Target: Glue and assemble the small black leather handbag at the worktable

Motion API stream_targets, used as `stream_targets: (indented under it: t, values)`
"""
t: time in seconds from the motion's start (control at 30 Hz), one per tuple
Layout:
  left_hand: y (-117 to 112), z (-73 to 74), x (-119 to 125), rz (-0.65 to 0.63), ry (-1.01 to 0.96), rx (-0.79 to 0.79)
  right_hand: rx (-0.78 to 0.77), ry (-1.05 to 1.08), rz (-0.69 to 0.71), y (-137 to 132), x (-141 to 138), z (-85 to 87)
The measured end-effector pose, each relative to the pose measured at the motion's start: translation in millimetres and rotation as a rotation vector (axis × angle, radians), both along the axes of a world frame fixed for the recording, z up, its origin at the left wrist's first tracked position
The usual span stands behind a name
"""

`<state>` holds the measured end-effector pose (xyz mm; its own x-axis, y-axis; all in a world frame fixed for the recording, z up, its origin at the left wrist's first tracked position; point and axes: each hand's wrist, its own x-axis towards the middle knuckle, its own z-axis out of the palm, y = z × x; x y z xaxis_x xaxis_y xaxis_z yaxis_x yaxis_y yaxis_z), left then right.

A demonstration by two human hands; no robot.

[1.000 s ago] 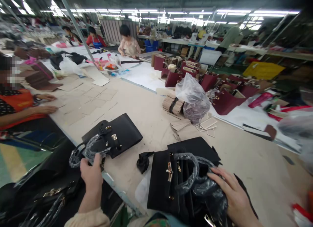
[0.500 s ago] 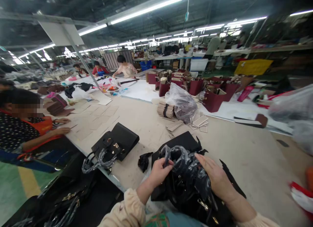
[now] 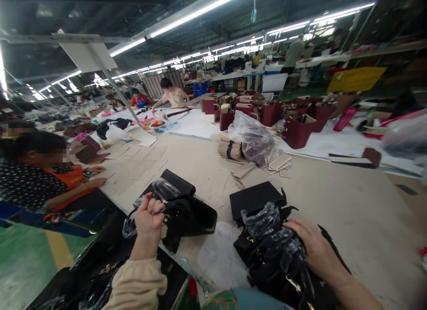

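My left hand is closed around the plastic-wrapped handle of a black handbag. This bag is tilted beside another black handbag on the table's left part. On the right, several black handbags are bunched together, their handles wrapped in clear plastic and gold-coloured clasps showing. My right hand lies against the far side of this bunch, fingers stretched out and touching the bags. More black bags are heaped at lower left, below the table edge.
A co-worker in an orange apron sits at left, with hands on flat beige pieces. Beyond my hands are a banded stack of beige pieces, a plastic bag and several dark red bags. A pole rises at left.
My left hand has moved left from the bunch, bringing a black handbag by its handle beside the one at left. My right hand stays on the bunch.
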<state>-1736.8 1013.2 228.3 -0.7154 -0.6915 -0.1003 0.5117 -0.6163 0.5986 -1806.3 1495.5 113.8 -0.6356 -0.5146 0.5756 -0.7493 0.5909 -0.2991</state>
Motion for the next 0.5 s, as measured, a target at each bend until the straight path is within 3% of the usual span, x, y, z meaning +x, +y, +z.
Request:
stream_targets:
  t: [0.17,0.27,0.33,0.4,0.5]
  values:
    - [-3.0,51.8,-31.0,0.035,0.071,-0.079,-0.032,-0.004,-0.015,-6.6,0.4,2.1]
    - [2.7,82.9,-67.8,0.046,0.180,-0.054,-0.033,-0.020,-0.021,-9.5,0.2,5.0]
    - [0.6,95.9,-99.0,0.072,0.207,-0.023,-0.031,-0.030,-0.030,-10.5,1.5,7.4]
    - [-7.4,97.2,-132.1,0.175,0.181,0.010,-0.033,-0.037,-0.043,-10.8,4.4,9.2]
    - [-22.9,72.6,-172.6,0.296,0.093,0.038,-0.041,-0.069,-0.059,-11.4,10.1,9.2]
